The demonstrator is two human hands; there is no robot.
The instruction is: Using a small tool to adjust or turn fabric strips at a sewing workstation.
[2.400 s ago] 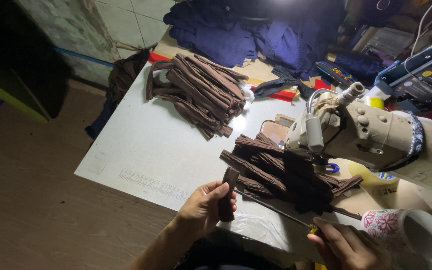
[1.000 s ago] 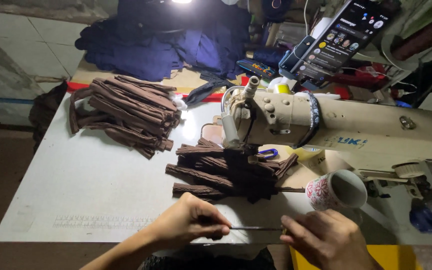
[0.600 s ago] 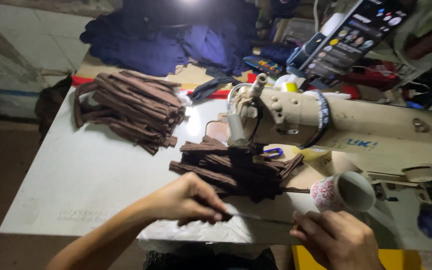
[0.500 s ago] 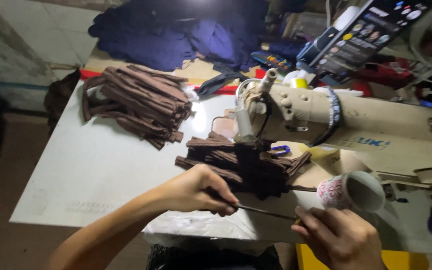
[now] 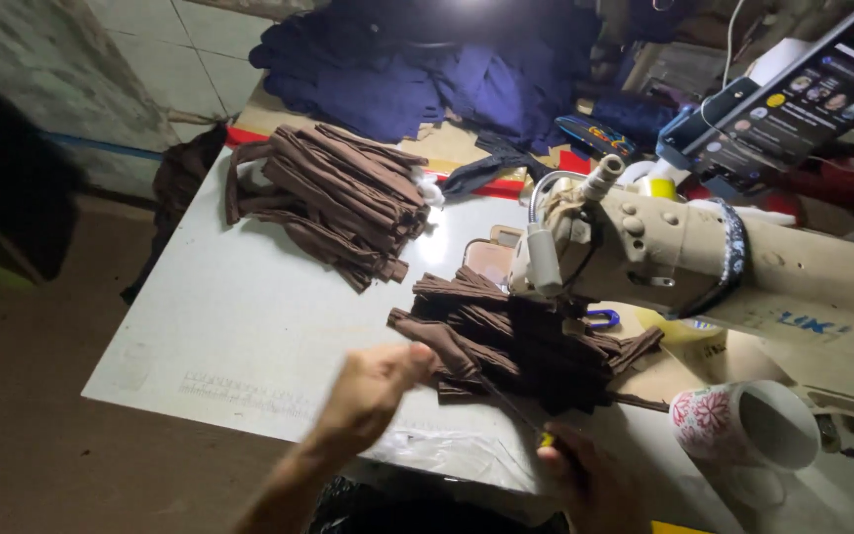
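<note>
- White table [image 5: 249, 336] under a sewing machine [image 5: 704, 257]
- My left hand [image 5: 368, 391] has its grip closed on a brown fabric strip [image 5: 447, 346]
- My right hand [image 5: 590, 485] pinches a thin rod [image 5: 511, 405]
- Brown strip pile [image 5: 536, 341] just beyond, flowered mug [image 5: 743, 435] right

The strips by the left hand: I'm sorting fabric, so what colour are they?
Dark brown; the strips lie stacked under the machine's head. The head view shows them best.
</note>
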